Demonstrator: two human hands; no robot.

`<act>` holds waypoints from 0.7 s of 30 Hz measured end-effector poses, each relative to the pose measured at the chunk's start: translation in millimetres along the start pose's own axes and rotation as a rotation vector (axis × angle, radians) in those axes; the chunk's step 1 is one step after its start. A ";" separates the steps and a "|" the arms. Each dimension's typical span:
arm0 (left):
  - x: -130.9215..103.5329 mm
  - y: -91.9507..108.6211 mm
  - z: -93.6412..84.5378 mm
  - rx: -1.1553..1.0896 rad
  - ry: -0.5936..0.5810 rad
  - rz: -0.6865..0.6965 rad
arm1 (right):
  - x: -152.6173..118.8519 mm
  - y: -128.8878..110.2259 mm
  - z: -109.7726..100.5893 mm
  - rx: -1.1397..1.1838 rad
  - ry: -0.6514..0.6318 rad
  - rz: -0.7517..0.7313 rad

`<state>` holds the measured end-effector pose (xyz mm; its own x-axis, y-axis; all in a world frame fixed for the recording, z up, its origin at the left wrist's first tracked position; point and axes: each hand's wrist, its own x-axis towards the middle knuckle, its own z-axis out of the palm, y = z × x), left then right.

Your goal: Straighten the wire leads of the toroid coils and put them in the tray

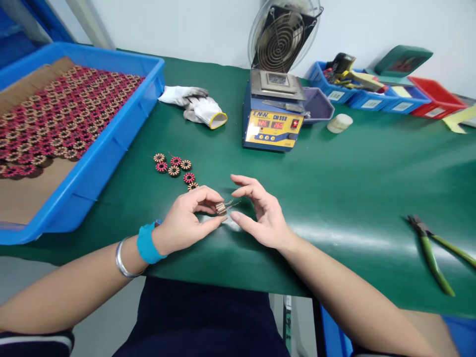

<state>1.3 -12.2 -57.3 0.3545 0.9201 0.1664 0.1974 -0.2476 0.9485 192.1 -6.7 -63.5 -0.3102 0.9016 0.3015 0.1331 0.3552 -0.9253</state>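
Between thumb and fingers, my left hand (191, 213) pinches a copper-wound toroid coil (221, 208), whose wire leads stick out to the right. Facing those leads, my right hand (262, 213) has its thumb and fingers apart with nothing between them. Beyond my left hand lie several loose toroid coils, some red-wound (161, 167) and some copper-wound (174, 171). Something pale on the mat under the held coil is mostly hidden by my hands.
A blue tray (111, 148) with rows of coils stands left. White gloves (203, 109) lie behind, left of a lit solder pot unit (273, 119) with a fan (282, 42). Green-handled cutters (429, 253) lie right. Small bins (372, 101) line the back.
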 end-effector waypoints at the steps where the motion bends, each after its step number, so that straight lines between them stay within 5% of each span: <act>1: 0.0 -0.4 0.4 -0.006 -0.003 -0.005 | 1.0 2.1 -0.3 -0.013 -0.027 0.015; 12: -2.0 -0.6 -0.5 -0.031 -0.049 -0.018 | 2.1 5.9 1.6 -0.016 -0.089 0.075; 18: -2.9 -0.4 -0.6 -0.082 -0.056 -0.051 | 6.6 10.8 -9.1 0.015 0.120 0.100; 21: -3.1 -0.1 -1.0 -0.129 -0.056 -0.033 | 7.1 9.0 -9.6 0.113 0.007 0.098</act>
<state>-0.7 -14.8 -57.6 0.4013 0.9077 0.1230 0.0914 -0.1733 0.9806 200.2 5.2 -67.5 -0.2944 0.9325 0.2094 0.0556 0.2354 -0.9703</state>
